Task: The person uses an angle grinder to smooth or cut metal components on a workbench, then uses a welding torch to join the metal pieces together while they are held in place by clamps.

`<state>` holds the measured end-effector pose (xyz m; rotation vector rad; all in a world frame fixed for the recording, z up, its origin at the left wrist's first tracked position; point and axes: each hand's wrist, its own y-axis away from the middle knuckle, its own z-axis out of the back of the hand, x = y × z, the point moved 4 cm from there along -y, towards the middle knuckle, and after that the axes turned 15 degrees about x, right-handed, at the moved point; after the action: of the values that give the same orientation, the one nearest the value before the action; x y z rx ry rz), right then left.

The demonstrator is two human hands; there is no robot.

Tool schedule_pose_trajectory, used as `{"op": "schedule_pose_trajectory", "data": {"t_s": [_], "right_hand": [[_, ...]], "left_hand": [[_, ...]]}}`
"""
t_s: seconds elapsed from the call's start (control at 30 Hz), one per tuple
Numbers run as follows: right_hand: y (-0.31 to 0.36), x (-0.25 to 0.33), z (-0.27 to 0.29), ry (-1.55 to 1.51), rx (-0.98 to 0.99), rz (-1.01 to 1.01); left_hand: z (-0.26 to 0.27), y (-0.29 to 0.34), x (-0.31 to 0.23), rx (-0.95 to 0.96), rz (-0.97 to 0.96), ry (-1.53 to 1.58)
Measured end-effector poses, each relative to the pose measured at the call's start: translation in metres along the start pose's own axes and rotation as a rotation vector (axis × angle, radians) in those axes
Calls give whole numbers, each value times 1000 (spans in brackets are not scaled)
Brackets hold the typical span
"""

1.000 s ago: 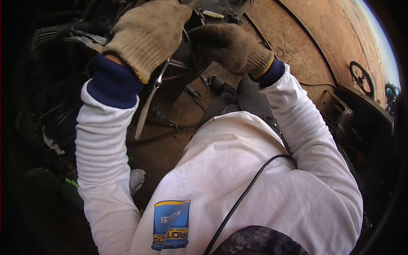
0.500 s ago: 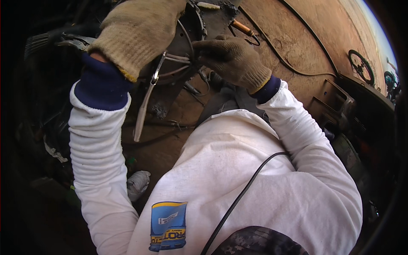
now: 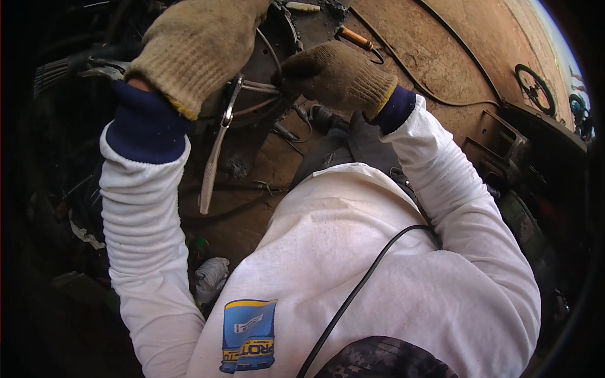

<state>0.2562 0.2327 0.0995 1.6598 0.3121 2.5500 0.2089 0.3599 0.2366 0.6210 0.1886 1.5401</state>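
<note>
My left hand (image 3: 198, 57), in a tan knit glove, reaches over the dark metal assembly at the top. Its fingers are hidden past the upper edge. My right hand (image 3: 337, 75), gloved alike, has its fingers curled and pressed together where several thin grey and reddish wires (image 3: 259, 88) meet. They appear pinched in its fingertips, though the tips are shaded. Between my hands, a shiny metal ratchet handle (image 3: 214, 157) with a knurled grip hangs down beside the wires, touched by neither hand.
Locking pliers (image 3: 104, 67) and a wire brush (image 3: 53, 77) lie beyond my left wrist. An orange-handled tool (image 3: 356, 38) is on the brown ground near a long hose (image 3: 409, 79). Right of my arm stands a rusty metal frame (image 3: 498, 142); a bicycle wheel (image 3: 535, 88) is farther off.
My right hand has shifted slightly left and up, its fingers more tucked in. My left hand has moved a little to the left. The ratchet handle hangs nearly as before.
</note>
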Motion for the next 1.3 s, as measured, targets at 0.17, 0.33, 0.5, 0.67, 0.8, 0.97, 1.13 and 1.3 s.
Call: {"op": "schedule_pose_trajectory", "data": {"t_s": [0.17, 0.33, 0.5, 0.67, 0.8, 0.97, 1.13, 1.3], "right_hand": [[-2, 5, 3, -2, 86, -34], [-4, 2, 1, -26, 88, -27], [-2, 7, 4, 1, 86, -29], [-3, 0, 0, -3, 84, -9], [15, -16, 5, -317, -55, -28], [44, -38, 8, -810, -185, -7], [71, -69, 2, -842, -323, -107], [71, -66, -5, -835, -313, -86]], "left_hand": [[7, 1, -3, 142, 59, 18], [-4, -2, 6, 65, -7, 74], [7, 2, -4, 31, 24, 68], [-3, -3, 5, 72, 2, 60], [-3, -10, -2, 12, -37, 69], [-24, 7, 20, -136, -147, 58], [-19, -1, 12, -13, -54, 106], [-15, 2, 9, 32, -31, 177]]}}
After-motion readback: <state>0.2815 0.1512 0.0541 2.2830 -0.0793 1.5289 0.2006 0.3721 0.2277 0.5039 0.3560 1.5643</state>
